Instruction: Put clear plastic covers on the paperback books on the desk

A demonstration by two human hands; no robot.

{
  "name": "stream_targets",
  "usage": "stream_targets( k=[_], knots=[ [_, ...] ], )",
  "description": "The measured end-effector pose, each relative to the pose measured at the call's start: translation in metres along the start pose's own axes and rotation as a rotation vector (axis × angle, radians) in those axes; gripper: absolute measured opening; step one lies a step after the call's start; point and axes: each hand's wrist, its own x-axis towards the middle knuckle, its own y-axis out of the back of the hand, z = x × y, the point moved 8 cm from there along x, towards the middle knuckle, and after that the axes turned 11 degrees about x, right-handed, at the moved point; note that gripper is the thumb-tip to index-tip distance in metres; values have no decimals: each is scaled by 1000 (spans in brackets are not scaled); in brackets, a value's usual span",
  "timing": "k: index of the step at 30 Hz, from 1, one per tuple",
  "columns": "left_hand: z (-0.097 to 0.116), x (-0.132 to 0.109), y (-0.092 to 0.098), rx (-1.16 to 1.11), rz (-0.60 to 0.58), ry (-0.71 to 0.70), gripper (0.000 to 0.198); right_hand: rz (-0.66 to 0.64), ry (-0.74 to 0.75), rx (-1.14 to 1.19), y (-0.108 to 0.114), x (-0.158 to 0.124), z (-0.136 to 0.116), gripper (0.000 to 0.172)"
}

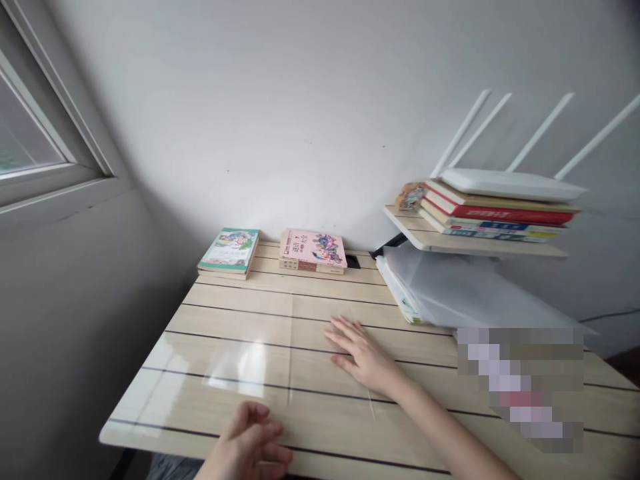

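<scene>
A clear plastic sheet (313, 360), much like a book cover with a fold line down its middle, lies flat on the wood-look table (170, 380). Window light glares off its left half. My right hand (357, 350) rests on the sheet's right part, fingers stretched and spread. Close to the near edge of the table, my left hand (255, 443) hovers by the sheet's lower left, its fingers loosely bent and apart, holding nothing visible.
At the back stand a green-covered book stack (230, 250) and a pink-covered one (314, 250). On the right, a raised shelf (435, 239) bears books (500, 213) and a white router (513, 183). Papers under a translucent sheet (465, 287) lie below it, beside a blurred-out patch (520, 393).
</scene>
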Motion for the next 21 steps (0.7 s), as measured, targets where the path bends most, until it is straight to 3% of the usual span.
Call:
stream_targets(
  k=[2,4,7,10,14,21],
  knots=[
    [35,-11,-2,341,18,-316,15,-2,-5,-1,1,1,5,47],
    [70,-17,-20,727,-4,-637,16,-9,-7,-2,2,3,8,47],
    [100,-1,-48,1148,-31,-895,30,-2,7,2,2,5,11,47],
    [105,34,-63,1472,-25,-946,47,13,23,-6,1,5,13,46],
    [88,70,-62,1703,-30,-856,61,40,30,-27,3,4,18,44],
    [73,74,-56,1785,51,-934,70,-3,36,-43,1,1,22,45]
  ],
)
